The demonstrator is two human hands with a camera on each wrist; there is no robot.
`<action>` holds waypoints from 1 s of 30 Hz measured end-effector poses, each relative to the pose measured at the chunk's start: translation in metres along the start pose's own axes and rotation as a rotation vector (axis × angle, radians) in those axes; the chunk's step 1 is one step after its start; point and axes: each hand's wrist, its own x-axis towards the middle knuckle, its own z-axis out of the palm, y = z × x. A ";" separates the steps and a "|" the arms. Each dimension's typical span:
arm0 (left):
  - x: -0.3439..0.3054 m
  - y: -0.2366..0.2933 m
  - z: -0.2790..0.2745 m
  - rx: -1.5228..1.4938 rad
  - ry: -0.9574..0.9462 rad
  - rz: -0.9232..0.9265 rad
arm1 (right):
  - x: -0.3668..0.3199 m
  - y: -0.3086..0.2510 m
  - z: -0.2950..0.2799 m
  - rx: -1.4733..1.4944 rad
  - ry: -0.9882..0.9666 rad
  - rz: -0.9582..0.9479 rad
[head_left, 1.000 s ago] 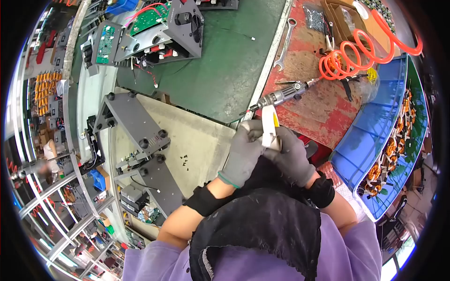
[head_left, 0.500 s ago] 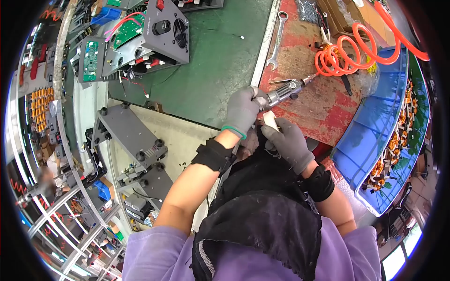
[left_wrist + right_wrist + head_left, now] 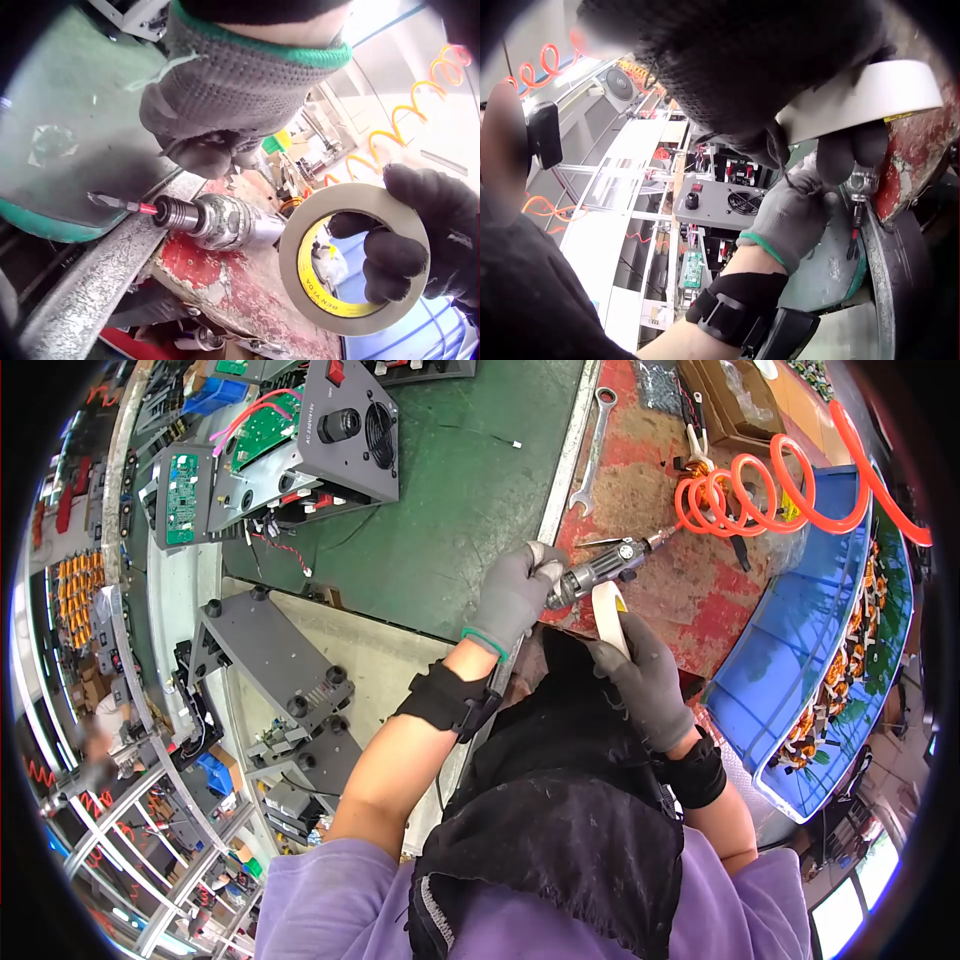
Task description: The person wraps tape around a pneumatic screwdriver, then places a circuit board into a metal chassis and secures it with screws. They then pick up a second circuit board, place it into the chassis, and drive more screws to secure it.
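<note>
My gloved right hand point(image 3: 648, 685) holds a roll of masking tape point(image 3: 608, 622). In the left wrist view, its fingers hook through the hole of the tape, with the yellow core facing that camera. My gloved left hand point(image 3: 510, 595) is beside the front end of an air screwdriver point(image 3: 602, 568) lying on the red bench. Its fingers are curled, and nothing shows held in them. The left wrist view has the screwdriver's chuck and bit point(image 3: 120, 202) uncovered below that hand, the bit reaching past the metal edge strip.
An orange coiled air hose point(image 3: 745, 490) joins the screwdriver. A wrench point(image 3: 595, 452) lies behind it. At right stands a blue bin point(image 3: 790, 600) of copper coils. Grey housings point(image 3: 275, 650) and a unit with a fan point(image 3: 350, 440) are at left.
The hands came apart. My left hand went to the front of the screwdriver, while my right hand kept the tape roll and shifted slightly right.
</note>
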 end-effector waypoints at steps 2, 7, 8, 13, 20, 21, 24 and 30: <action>-0.010 0.009 -0.005 -0.161 -0.144 -0.070 | -0.004 -0.005 -0.003 0.021 -0.015 0.011; -0.040 0.064 -0.014 -0.128 -0.151 -0.304 | -0.009 -0.021 -0.007 0.192 -0.126 0.062; -0.044 0.070 -0.016 -0.106 -0.119 -0.454 | -0.010 -0.018 -0.005 0.356 -0.165 -0.057; -0.048 0.039 -0.014 -0.320 -0.075 -0.120 | -0.011 -0.023 -0.019 0.570 -0.309 -0.170; -0.075 0.071 -0.047 -0.422 -0.612 -0.073 | -0.010 -0.012 -0.050 0.672 -0.624 -0.005; -0.083 0.073 -0.049 -0.397 -0.622 -0.128 | -0.009 -0.014 -0.046 0.670 -0.625 -0.008; -0.104 0.072 -0.042 -0.333 -0.399 -0.036 | -0.010 -0.027 -0.036 0.204 0.019 -0.360; -0.115 0.093 -0.040 0.377 -0.095 0.501 | -0.021 -0.055 -0.031 -0.340 0.090 -0.852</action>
